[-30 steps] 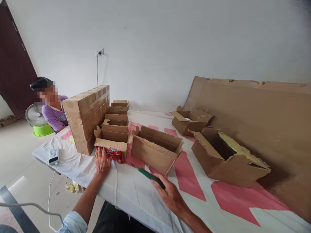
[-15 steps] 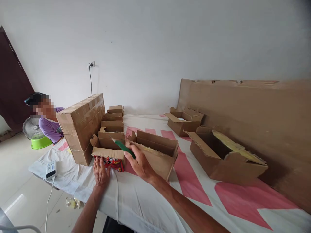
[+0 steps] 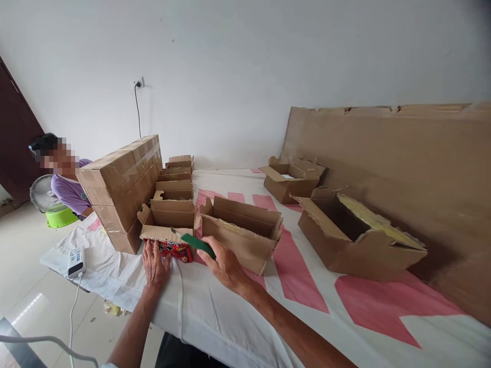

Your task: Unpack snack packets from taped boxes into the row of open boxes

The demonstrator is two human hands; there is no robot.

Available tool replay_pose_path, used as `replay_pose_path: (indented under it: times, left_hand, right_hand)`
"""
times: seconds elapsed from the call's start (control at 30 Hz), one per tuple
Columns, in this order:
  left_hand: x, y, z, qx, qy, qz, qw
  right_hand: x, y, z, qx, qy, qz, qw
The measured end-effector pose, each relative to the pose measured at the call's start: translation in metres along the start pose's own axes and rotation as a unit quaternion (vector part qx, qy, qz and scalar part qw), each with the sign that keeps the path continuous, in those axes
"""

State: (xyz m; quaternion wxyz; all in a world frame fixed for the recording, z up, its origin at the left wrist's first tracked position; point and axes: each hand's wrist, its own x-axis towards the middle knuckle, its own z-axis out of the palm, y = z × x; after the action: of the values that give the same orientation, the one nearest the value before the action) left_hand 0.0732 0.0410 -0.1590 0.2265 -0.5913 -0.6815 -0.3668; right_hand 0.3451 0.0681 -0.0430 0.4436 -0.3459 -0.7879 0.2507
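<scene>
My right hand (image 3: pixel 226 266) is closed around the green handle of a utility knife (image 3: pixel 197 245). Its tip points left, at the front edge of an open cardboard box (image 3: pixel 172 217). A red printed surface (image 3: pixel 176 250) with lettering shows on that box's near side; whether it is a packet or the box's own panel I cannot tell. Against this red surface lies my left hand (image 3: pixel 155 266), fingers stretched out and thumb apart. Just right of it stands a second open cardboard box (image 3: pixel 238 237), close to my right hand.
Taped cartons (image 3: pixel 123 189) are stacked on the left, beside a row of open boxes (image 3: pixel 174 186). Two open boxes, one nearer (image 3: pixel 345 240) and one farther (image 3: pixel 291 181), stand right before a large cardboard sheet (image 3: pixel 383 143). A power bank (image 3: pixel 75 261) lies left; a person (image 3: pixel 69 189) sits beyond.
The knife tip has come down from above the box to its front edge, and the knife lies flatter. My left hand stays against the red surface. The whole view has shifted slightly.
</scene>
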Motion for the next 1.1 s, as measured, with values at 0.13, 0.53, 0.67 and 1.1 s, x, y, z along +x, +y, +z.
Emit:
replay_pose_path:
  times: [0.13, 0.53, 0.67, 1.1]
  left_hand:
    - [0.002, 0.005, -0.006, -0.002, -0.018, -0.005, 1.000]
    - [0.022, 0.022, -0.028, -0.015, -0.046, -0.016, 0.999]
    - [0.020, 0.043, -0.051, -0.128, -0.041, -0.019, 0.991]
    - [0.032, 0.116, -0.099, -0.618, -0.342, -0.215, 0.674]
  right_hand:
    - [-0.049, 0.045, -0.003, -0.077, -0.031, -0.012, 0.996]
    - [-0.093, 0.066, -0.021, -0.119, -0.010, -0.031, 0.992]
    - [-0.093, 0.056, -0.025, -0.126, 0.034, -0.061, 0.990]
    - [-0.099, -0.009, -0.024, 0.372, -0.157, 0.196, 0.894]
